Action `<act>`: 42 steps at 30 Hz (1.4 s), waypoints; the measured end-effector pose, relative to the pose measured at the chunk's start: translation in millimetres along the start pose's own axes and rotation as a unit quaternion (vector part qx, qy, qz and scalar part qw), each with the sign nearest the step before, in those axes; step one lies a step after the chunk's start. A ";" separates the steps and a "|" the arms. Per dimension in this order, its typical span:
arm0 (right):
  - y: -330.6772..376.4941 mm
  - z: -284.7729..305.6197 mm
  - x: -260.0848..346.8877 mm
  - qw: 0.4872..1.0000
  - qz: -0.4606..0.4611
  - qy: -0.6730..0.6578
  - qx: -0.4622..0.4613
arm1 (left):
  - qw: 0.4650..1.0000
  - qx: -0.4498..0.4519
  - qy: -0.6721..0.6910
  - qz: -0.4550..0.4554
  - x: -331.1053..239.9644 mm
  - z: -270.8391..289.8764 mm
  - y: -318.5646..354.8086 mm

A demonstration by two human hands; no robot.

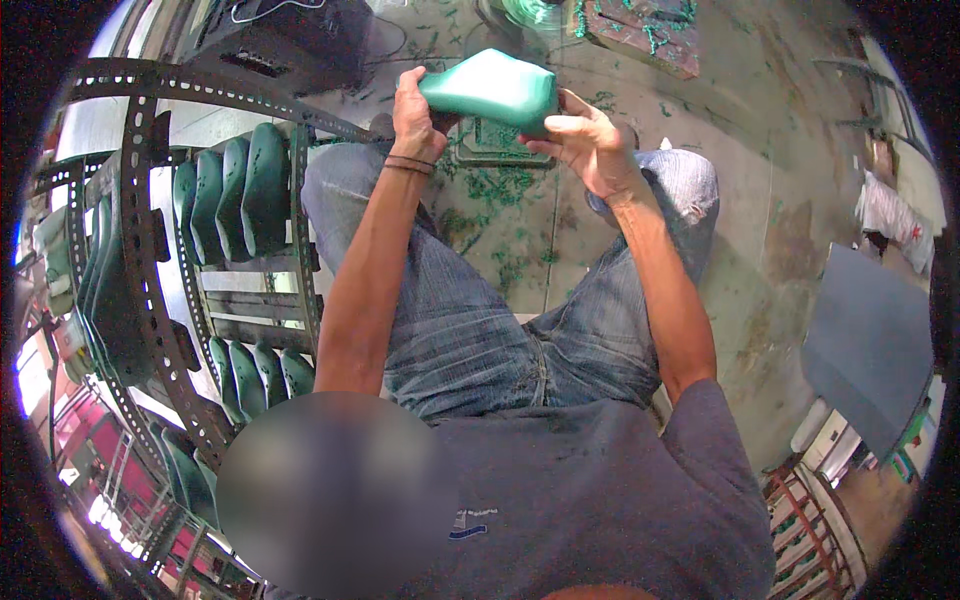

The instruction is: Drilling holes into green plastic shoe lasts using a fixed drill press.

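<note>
A smooth, glossy green shoe last (490,88) is held up lengthwise over the floor, beyond my knees. My left hand (416,120) grips its narrower left end, thumb on top and fingers curled beneath. At the wider right end, my right hand (590,142) pinches it between thumb and fingers. The last hides part of the fingers of both hands. Below it, a low plate or pedal (503,143) lies on the floor, dusted with green shavings.
On my left stands a perforated metal rack (140,220) bearing several green shoe lasts (263,190). A dark boxy machine (285,45) is at the far left. Green shavings (480,200) litter the floor. A shavings-covered block (640,35) sits far right; a grey panel (865,345) leans at right.
</note>
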State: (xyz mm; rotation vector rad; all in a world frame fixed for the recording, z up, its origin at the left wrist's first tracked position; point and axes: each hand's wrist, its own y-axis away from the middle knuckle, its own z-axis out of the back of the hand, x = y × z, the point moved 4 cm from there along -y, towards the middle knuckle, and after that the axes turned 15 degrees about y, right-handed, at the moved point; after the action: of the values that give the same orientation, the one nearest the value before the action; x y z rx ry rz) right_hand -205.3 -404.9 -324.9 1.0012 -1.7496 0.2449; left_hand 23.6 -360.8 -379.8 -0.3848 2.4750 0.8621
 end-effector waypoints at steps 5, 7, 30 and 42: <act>12.1 -21.3 16.2 0.885 0.238 0.388 -0.099 | 0.991 0.069 0.115 0.021 -5.5 -22.0 7.8; 16.8 -31.1 21.8 0.858 0.284 0.413 -0.115 | 0.984 0.069 0.164 0.019 -8.5 -27.8 13.6; 12.1 -31.6 12.2 0.851 0.238 0.452 -0.122 | 0.976 0.124 0.179 -0.014 -17.0 -38.4 16.2; 12.5 -24.0 18.7 0.981 0.096 0.152 -0.071 | 0.955 0.195 0.225 -0.006 -42.1 -56.0 39.1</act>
State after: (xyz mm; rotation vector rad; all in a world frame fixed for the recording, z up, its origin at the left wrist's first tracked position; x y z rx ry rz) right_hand -199.6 -392.2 -295.0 0.6531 -1.5592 0.3700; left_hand 23.2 -362.7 -299.7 -0.4957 2.9712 0.2758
